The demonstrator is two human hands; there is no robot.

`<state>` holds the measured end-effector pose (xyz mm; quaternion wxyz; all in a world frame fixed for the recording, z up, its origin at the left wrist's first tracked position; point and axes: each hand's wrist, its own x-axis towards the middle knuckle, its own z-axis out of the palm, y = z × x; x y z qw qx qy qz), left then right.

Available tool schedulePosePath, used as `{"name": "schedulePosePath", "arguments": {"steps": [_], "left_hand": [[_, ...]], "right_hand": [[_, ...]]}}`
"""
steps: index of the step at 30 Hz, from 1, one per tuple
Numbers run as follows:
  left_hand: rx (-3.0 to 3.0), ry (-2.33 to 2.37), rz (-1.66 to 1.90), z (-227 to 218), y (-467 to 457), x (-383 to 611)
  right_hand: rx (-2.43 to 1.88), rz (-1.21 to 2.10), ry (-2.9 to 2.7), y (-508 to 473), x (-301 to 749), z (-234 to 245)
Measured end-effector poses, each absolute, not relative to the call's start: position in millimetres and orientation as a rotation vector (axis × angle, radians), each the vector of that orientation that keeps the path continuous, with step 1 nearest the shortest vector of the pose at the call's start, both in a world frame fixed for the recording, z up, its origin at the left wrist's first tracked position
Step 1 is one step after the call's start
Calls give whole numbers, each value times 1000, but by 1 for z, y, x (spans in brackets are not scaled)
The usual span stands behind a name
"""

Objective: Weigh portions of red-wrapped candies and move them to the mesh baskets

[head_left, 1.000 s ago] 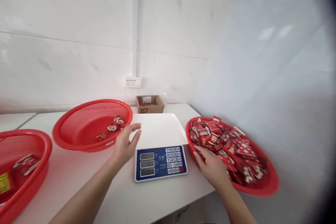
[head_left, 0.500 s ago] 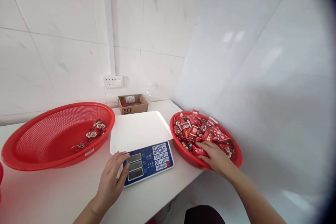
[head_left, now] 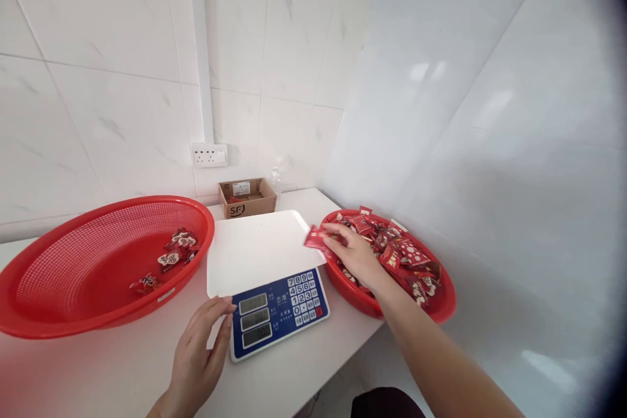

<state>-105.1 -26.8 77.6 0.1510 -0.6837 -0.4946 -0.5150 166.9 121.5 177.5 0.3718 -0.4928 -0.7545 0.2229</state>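
A blue-faced scale (head_left: 279, 311) with a white weighing plate (head_left: 257, 249) sits in the middle of the white table. My right hand (head_left: 355, 258) holds a red candy packet (head_left: 316, 240) over the plate's right edge, just left of the right red basket (head_left: 435, 307) heaped with red candy packets (head_left: 406, 251). My left hand (head_left: 200, 353) rests flat on the table, fingers together and stretched, touching the scale's front left corner. A large red basket (head_left: 59, 313) on the left holds a few candy packets (head_left: 171, 255).
A small cardboard box (head_left: 247, 197) stands at the back against the tiled wall, below a wall socket (head_left: 209, 155). A white wall closes off the right side behind the full basket. The table's front edge runs just below the scale.
My right hand has lifted a red packet out of the right basket and carried it left toward the weighing plate. My left hand slid slightly back along the scale's left corner.
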Motion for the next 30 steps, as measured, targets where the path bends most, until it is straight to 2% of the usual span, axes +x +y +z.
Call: {"name": "schedulePosePath", "arguments": {"steps": [6, 11, 15, 23, 30], "left_hand": [[-1916, -1476, -1474, 77, -24, -107], [-1942, -1488, -1432, 73, -23, -106], [-1963, -1493, -1427, 70, -23, -105], [-1966, -1492, -1430, 73, -23, -105], [-1959, -1503, -1448, 71, -24, -105]], "right_hand": [[-1390, 342, -1935, 145, 188, 182], [-1766, 188, -1890, 141, 267, 174], [-2046, 183, -2199, 132, 299, 157], [-1843, 4, -2171, 145, 308, 146], [-1742, -3, -1770, 145, 304, 159]]}}
